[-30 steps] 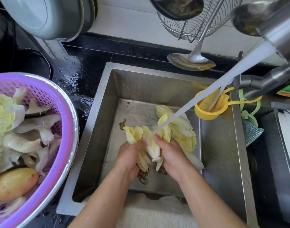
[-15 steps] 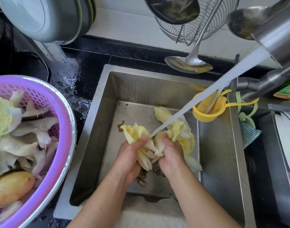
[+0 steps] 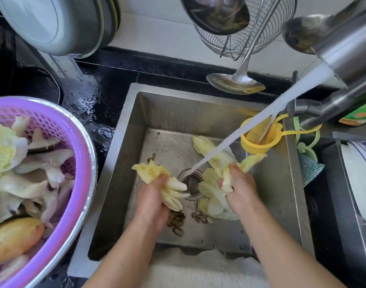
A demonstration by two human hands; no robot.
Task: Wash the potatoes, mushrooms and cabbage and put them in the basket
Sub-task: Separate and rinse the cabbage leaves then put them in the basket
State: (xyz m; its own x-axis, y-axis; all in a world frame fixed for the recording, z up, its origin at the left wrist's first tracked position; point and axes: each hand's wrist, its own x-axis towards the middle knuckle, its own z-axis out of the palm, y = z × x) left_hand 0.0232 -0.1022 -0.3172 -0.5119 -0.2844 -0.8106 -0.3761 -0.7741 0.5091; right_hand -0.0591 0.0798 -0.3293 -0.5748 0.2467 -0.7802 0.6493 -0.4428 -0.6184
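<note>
Over the steel sink point(image 3: 290, 204), my left hand point(image 3: 152, 201) grips a bunch of pale yellow cabbage leaves point(image 3: 150, 173). My right hand point(image 3: 241, 193) holds a second bunch of cabbage leaves point(image 3: 251, 161) to the right of the drain. More cabbage point(image 3: 204, 145) lies on the sink floor behind. Water point(image 3: 261, 117) streams from the tap point(image 3: 348, 57) between my hands into the drain point(image 3: 191, 181). The purple basket point(image 3: 53, 125) at left holds cabbage point(image 3: 1, 148), mushrooms point(image 3: 47, 161) and a potato point(image 3: 13, 239).
A yellow strainer cup point(image 3: 255, 142) hangs on the sink's right wall. A ladle point(image 3: 234, 85) and a wire basket point(image 3: 246, 38) hang above the back rim. Brown scraps point(image 3: 175, 220) lie on the sink floor. The black counter point(image 3: 90, 100) is wet. A cloth point(image 3: 198, 269) drapes over the front edge.
My hands have pulled apart, splitting the cabbage into two bunches, one in each hand. The water now falls between them into the uncovered drain.
</note>
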